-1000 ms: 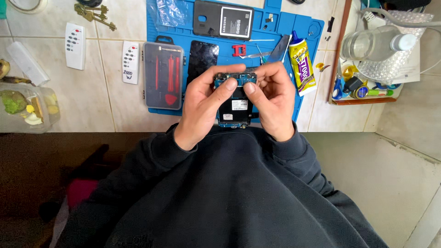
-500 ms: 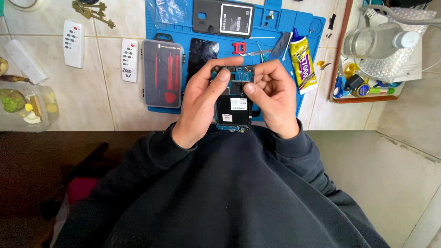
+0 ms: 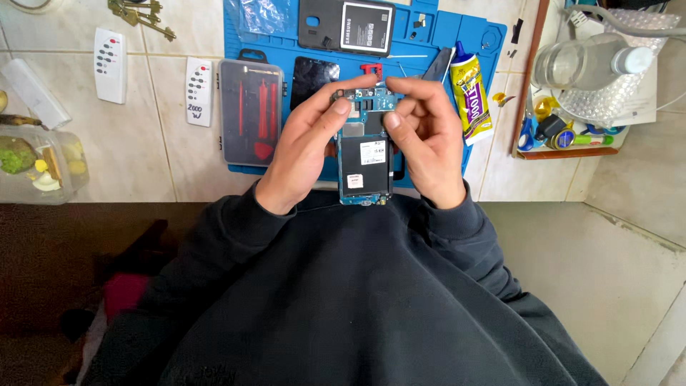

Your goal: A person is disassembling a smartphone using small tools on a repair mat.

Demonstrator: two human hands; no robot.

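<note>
Two hands grasp an opened phone [image 3: 365, 161] above the desk's near edge: left hand [image 3: 304, 150] and right hand [image 3: 427, 139] pinch its far end, where a blue board shows. Blue mat [image 3: 493, 43] lies beneath, glue tube [image 3: 470, 93] just right.

We have a single view, from a camera worn on the head, looking almost straight down over the chest and dark sleeves onto the tiled counter [image 3: 143, 157]. It sits close: the left hand [image 3: 304, 154] and right hand [image 3: 429, 143] fill the centre, the blue mat [image 3: 486, 43] runs off the top edge, and the wooden tray [image 3: 529, 86] is cut off at the upper right. With one view, nothing is shared
</note>
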